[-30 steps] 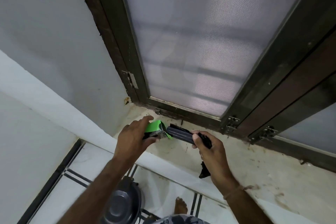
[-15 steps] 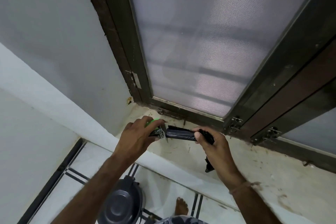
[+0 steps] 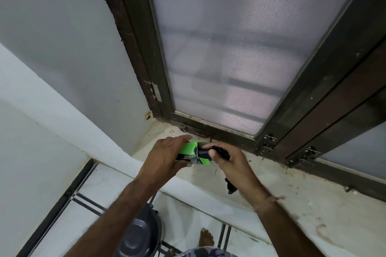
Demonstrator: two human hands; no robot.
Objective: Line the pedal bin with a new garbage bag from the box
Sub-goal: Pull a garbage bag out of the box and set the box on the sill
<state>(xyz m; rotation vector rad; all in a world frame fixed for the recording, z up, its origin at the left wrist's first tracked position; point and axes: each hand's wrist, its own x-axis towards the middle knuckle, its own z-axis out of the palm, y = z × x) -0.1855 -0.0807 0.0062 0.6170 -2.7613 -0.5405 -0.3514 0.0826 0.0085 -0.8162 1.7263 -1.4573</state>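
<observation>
My left hand [image 3: 165, 156] grips a bright green box [image 3: 189, 148] over the window sill. My right hand [image 3: 231, 165] is closed on a black roll of garbage bags [image 3: 203, 153], whose end sits in the open end of the box. Only a short piece of the roll shows between my hands. A black piece of bag [image 3: 229, 186] hangs below my right palm. The pedal bin [image 3: 140, 238], round with a dark grey lid that is down, stands on the floor beneath my left forearm.
The stained stone sill [image 3: 292, 204] runs along a dark-framed window with mesh [image 3: 229, 58]. White walls close in on the left. My bare foot [image 3: 205, 240] stands on the white tiled floor beside the bin.
My right hand has moved left toward the box, and less of the black roll shows between my hands. The green box is more exposed than half a second ago.
</observation>
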